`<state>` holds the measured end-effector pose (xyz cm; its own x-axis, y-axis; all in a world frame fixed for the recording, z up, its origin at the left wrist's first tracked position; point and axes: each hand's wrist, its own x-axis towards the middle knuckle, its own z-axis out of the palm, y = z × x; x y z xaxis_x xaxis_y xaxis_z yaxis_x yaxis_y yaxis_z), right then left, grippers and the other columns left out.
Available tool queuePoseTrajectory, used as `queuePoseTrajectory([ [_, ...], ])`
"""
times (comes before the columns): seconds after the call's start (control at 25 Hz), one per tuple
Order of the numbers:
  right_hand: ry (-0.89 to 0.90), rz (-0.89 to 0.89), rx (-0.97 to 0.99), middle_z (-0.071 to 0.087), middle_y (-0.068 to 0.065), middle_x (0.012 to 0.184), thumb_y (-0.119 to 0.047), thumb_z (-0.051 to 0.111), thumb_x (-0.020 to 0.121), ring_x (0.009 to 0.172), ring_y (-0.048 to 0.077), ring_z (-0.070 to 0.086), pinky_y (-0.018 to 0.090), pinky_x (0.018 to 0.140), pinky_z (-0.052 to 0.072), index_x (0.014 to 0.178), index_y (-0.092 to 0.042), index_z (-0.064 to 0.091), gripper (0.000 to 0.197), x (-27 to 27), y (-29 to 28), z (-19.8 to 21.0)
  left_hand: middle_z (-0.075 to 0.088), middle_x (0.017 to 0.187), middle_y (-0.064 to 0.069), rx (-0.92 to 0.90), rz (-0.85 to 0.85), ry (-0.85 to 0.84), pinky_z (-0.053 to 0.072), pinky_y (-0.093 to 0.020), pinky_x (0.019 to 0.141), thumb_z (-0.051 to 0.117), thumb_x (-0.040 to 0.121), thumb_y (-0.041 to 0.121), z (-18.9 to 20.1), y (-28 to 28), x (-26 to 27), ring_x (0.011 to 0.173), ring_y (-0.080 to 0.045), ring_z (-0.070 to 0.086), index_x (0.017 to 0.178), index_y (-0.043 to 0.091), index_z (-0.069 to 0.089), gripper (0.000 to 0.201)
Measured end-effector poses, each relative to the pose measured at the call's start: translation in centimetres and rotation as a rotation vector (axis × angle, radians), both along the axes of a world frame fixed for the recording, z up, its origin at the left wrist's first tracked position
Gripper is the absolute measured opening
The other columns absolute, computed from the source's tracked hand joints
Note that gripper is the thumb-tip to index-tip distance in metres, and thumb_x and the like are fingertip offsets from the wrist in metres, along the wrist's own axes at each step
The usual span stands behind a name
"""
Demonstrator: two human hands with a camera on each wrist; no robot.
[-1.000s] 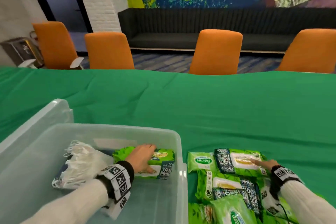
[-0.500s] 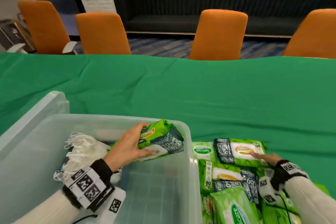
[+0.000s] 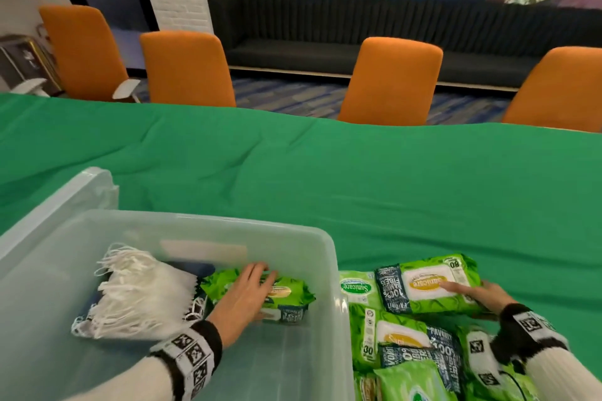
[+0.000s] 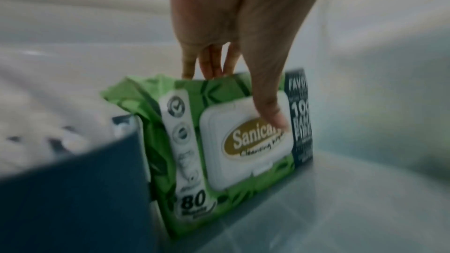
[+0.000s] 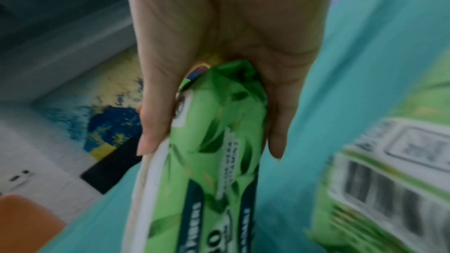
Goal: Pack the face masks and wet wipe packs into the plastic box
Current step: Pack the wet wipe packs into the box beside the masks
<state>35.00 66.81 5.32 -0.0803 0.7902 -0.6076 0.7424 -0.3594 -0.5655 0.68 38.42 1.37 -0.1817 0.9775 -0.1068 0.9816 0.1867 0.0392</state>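
Right hand [image 3: 485, 298] grips a wet wipe pack [image 3: 433, 283] lying crosswise; the plastic box [image 3: 338, 309] sits leftward, where the left hand [image 3: 244, 299] grips another pack [image 3: 290, 296].

Reaching forward and down with the left hand [image 3: 242, 298], fingers curling over the top edge of a wipe pack [image 4: 233, 141], thumb pressing its lid. Gripping another wipe pack [image 3: 433, 283] with the right hand [image 3: 485, 298], thumb on top, fingers beneath.
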Motion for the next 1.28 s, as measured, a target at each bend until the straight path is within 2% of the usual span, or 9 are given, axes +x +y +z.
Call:
queuePoseTrajectory([
  [0.16,0.072,0.018,0.301,0.060,0.022,0.109,-0.074,0.078,0.005,0.092,0.031,0.059,0.044,0.086,0.050,0.116,-0.009,0.046,0.133,0.4,0.5,2.5,0.059,0.082,-0.003,0.108,0.044,0.026,0.041,-0.015,0.049,0.093,0.009,0.018,2.8,-0.2,-0.5,0.064,-0.012,0.056,0.083,0.011,0.057,0.083],
  [0.36,0.336,0.073,0.552,0.062,0.010,0.097,-0.039,0.086,0.033,0.091,0.024,0.063,0.038,0.088,0.049,0.116,-0.010,0.045,0.097,-1.1,-4.0,12.4,0.059,0.068,0.000,0.111,-0.003,0.139,0.047,-0.018,0.050,0.093,0.016,0.011,0.8,-0.3,-0.8,0.058,-0.008,0.057,0.076,0.017,0.065,0.067],
  [0.52,0.622,0.203,0.681,0.066,0.002,0.094,-0.031,0.094,0.028,0.067,-0.007,0.064,0.008,0.061,0.051,0.114,-0.008,0.049,0.100,-3.2,-8.1,19.8,0.062,0.090,-0.001,0.061,-0.032,0.056,0.050,-0.024,0.069,0.090,0.044,0.010,2.2,-0.6,-0.5,0.081,-0.014,0.061,0.096,0.017,0.062,0.059],
  [0.64,0.728,0.359,0.764,0.069,0.005,0.098,-0.001,0.086,0.054,0.079,0.002,0.067,0.019,0.070,0.054,0.110,-0.004,0.051,0.066,-6.1,-12.6,24.7,0.052,0.126,-0.005,0.055,0.091,-0.281,0.041,-0.029,0.096,0.072,0.080,0.024,7.0,-1.3,-2.2,0.117,-0.021,0.050,0.124,0.015,0.047,0.052],
  [0.8,0.683,0.670,0.855,0.066,-0.002,0.093,-0.018,0.088,0.054,0.087,0.010,0.065,0.026,0.077,0.052,0.101,-0.010,0.050,0.061,-10.0,-18.4,28.3,0.051,0.129,0.017,0.369,-0.038,-0.832,0.036,-0.016,0.102,0.080,0.047,0.066,20.4,-4.3,-1.7,0.121,0.002,0.049,0.135,0.038,0.030,0.104],
  [0.92,0.559,0.869,0.968,0.060,-0.013,0.086,-0.031,0.088,0.055,0.078,-0.003,0.056,0.020,0.072,0.045,0.098,-0.014,0.049,0.060,-13.6,-22.2,28.5,0.063,0.113,0.028,0.581,-0.145,-1.149,0.045,-0.010,0.090,0.081,0.058,0.019,26.1,-6.0,2.4,0.108,0.011,0.057,0.145,0.036,0.015,0.111],
  [1.0,0.587,0.887,0.954,0.057,-0.012,0.095,-0.028,0.086,0.062,0.085,-0.005,0.054,0.020,0.078,0.045,0.109,-0.013,0.047,0.063,-14.9,-23.6,28.5,0.070,0.101,0.023,0.756,-0.062,-1.241,0.050,-0.012,0.079,0.076,0.057,0.008,26.1,-7.1,3.5,0.097,0.004,0.064,0.142,0.024,0.032,0.097],
  [1.16,0.728,0.700,0.624,0.040,0.006,0.138,-0.023,0.074,0.075,0.126,0.019,0.043,0.033,0.104,0.039,0.142,-0.021,0.021,0.085,-12.1,-22.8,25.2,0.074,0.099,0.005,0.973,0.107,-1.462,0.055,-0.021,0.071,0.090,0.046,0.037,24.5,-9.6,3.0,0.091,-0.010,0.069,0.112,0.017,0.063,0.074],
  [1.28,0.928,0.402,0.380,0.043,0.007,0.140,-0.045,0.082,0.059,0.123,0.019,0.049,0.028,0.096,0.047,0.141,-0.021,0.022,0.104,-9.1,-26.2,18.9,0.074,0.099,0.003,1.037,0.145,-1.752,0.059,-0.031,0.067,0.075,0.063,0.026,22.1,-10.4,4.1,0.089,-0.013,0.071,0.097,0.025,0.075,0.033],
])
